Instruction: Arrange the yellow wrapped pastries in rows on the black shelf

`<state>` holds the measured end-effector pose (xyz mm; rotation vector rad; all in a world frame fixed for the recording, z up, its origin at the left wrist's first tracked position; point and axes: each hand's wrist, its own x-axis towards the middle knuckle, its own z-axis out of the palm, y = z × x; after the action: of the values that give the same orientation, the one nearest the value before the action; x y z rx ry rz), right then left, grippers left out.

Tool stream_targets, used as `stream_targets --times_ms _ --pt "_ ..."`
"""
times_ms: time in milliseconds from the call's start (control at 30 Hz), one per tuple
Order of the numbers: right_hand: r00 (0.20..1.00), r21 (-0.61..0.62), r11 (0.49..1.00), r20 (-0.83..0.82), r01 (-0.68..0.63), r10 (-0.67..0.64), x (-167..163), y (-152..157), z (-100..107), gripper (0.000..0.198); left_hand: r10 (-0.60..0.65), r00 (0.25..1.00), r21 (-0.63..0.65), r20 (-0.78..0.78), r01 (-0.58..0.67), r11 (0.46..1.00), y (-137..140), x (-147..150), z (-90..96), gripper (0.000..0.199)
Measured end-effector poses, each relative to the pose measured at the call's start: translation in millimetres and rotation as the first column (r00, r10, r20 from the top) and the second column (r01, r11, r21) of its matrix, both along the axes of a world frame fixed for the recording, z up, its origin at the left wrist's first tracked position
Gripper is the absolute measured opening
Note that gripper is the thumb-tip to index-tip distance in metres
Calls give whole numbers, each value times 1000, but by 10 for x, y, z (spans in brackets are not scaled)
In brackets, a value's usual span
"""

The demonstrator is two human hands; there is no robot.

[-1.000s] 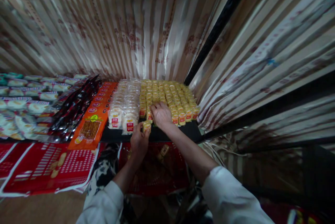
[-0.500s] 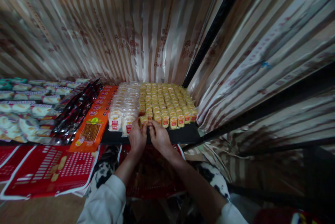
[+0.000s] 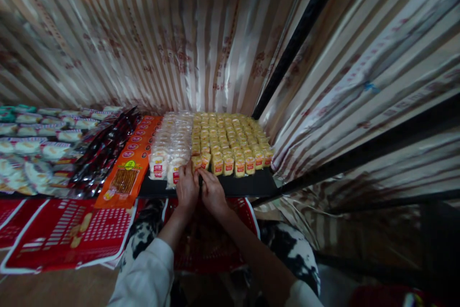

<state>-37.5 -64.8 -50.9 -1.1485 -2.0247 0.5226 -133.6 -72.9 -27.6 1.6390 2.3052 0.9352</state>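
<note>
left hand [image 3: 188,188] pinching yellow snack packet [image 3: 196,161] right of white crackers [image 3: 174,137], right hand [image 3: 214,194] touching, grip unclear; seemingly aligning, next needing gentle release.

"Which way is clear for the left hand [image 3: 188,187] and right hand [image 3: 213,192]?"

"To the right of them, along a bare strip of black shelf [image 3: 251,186] at the front edge."

"Straight ahead?"

"Tight rows of yellow packets [image 3: 233,137] block it at shelf level, and white packets [image 3: 170,137] crowd the left hand. Above those tops it's open as far as the striped curtain [image 3: 215,34]."

"Ahead and far right?"

"A slanting black post [image 3: 302,39] stands there."
</note>
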Motion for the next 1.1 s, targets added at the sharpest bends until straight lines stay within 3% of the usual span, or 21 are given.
stream_targets --times_ms 233,567,900,1100 --pt "992 -89 993 -100 73 -82 -65 27 -96 54 -20 998 -8 -55 20 1000 63 -60 19 31" --pt "986 -75 987 -83 142 -148 -39 40 -172 53 -48 990 -145 -135 28 989 51 88 43 33" --pt "990 -66 996 -127 61 -69 9 57 -223 54 -245 967 25 -70 247 969 -20 75 -220 45" --pt "991 -110 994 -131 25 -40 19 59 -286 56 -289 955 58 -58 293 954 -15 63 -342 47"
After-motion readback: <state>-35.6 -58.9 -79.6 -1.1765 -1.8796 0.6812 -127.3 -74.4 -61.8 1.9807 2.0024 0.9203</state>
